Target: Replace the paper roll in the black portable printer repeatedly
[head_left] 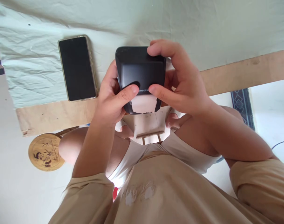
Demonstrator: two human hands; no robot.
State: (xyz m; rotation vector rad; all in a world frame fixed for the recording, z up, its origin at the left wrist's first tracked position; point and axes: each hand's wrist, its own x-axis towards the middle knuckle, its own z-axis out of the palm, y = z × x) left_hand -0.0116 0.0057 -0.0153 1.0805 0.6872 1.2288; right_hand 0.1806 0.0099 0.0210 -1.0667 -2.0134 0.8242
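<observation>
Both hands hold a black label printer [142, 73] with light lettering on its front, partly covered by the thumbs. A white strip of paper [144, 104] with a ragged lower edge shows at its near end. My left hand [111, 99] grips the left side, thumb on the front. My right hand [181, 77] wraps the right side, its thumb beside the lettering and its index finger over the far top corner. The fingers beneath the printer are partly hidden. To the left, a phone [77, 68] in a clear case lies face up with a dark screen.
A pale green cloth [226, 31] covers the table, leaving its wooden edge [246, 70] bare. Below that edge are my legs, a round wooden stool [47, 152] with a panda picture at left, and a blue patterned cloth strip [243, 107] at right.
</observation>
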